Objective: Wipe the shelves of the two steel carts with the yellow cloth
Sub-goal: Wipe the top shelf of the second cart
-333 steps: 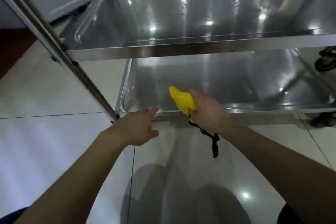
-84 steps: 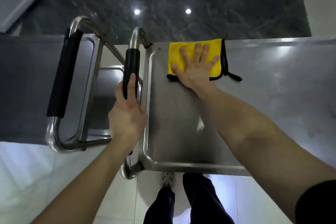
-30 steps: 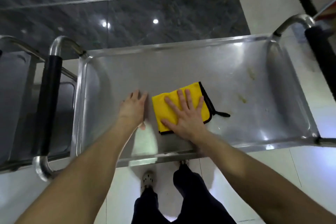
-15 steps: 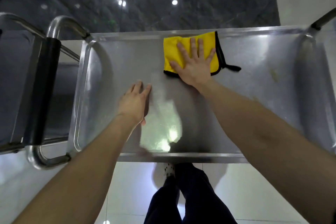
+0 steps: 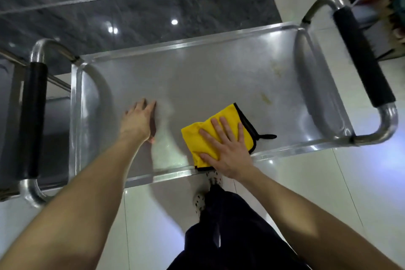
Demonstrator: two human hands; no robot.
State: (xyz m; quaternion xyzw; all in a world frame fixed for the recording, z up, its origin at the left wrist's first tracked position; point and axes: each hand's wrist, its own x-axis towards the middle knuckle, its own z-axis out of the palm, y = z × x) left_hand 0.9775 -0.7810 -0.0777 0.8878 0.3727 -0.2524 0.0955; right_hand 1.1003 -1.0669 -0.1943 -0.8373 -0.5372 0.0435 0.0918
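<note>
The yellow cloth is pressed flat on the top shelf of the steel cart by the right hand. That hand's fingers are spread straight over the cloth, and nothing is gripped. The cloth lies at the lower middle of the frame, against the shelf's near rim, with its black-edged side and small loop turned toward the right of the frame. The left hand is laid flat on bare steel to the left of the cloth and apart from it, fingers straight, holding nothing. 2 yellowish marks are seen up and to the right of the cloth, between it and the black-gripped handle at the right of the frame. The lower mark lies near the cloth's upper right corner. The shelf's long axis runs left to right across the frame. The stretch left to wipe is judged to lie rightward, so the coming stroke falls to the right hand, the nearer of the 2, with the left serving only as a brace.
</note>
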